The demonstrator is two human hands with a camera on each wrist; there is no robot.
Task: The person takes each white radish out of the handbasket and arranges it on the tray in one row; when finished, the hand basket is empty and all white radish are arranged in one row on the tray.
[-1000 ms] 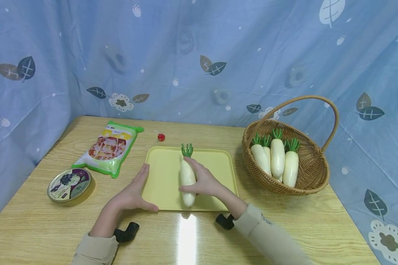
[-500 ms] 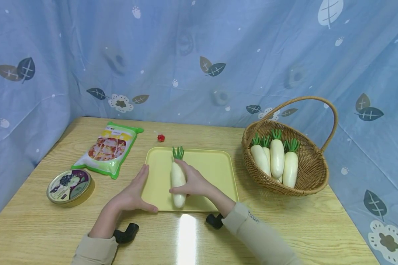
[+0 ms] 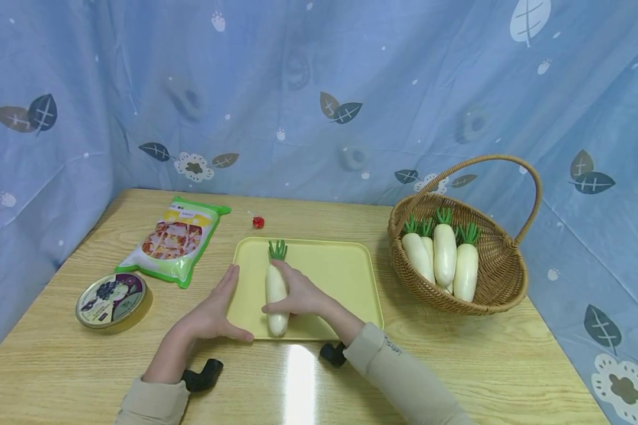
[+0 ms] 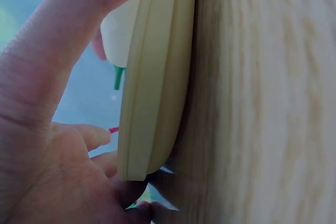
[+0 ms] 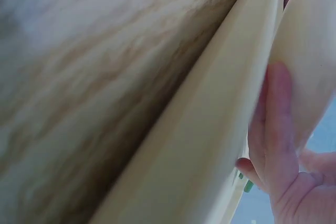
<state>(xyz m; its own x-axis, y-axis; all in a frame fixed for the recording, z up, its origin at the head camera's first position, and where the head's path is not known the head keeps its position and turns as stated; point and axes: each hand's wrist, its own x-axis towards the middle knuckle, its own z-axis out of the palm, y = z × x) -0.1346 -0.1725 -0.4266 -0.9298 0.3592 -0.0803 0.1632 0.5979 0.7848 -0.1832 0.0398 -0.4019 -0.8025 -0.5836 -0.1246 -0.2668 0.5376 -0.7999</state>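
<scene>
A white radish (image 3: 276,293) with a green leafy top lies lengthwise over the left part of a yellow tray (image 3: 340,289). My right hand (image 3: 300,292) grips it from the right side, thumb near its lower end and fingers higher up. In the right wrist view the fingers (image 5: 280,114) lie along the pale radish (image 5: 310,40), just past the tray's edge. My left hand (image 3: 210,313) rests at the tray's front left corner, fingers straight along the left side and thumb at the front rim. The left wrist view has the thumb (image 4: 68,30) reaching across the tray wall (image 4: 152,87).
A wicker basket (image 3: 497,265) with a tall handle stands at the right, holding several white radishes (image 3: 445,255). At the left lie a green-edged food packet (image 3: 172,239) and a round tin (image 3: 111,300). A small red object (image 3: 258,222) sits behind the tray.
My right hand has slid left with the radish, from the tray's middle to its left part. The left hand and the tray have stayed put.
</scene>
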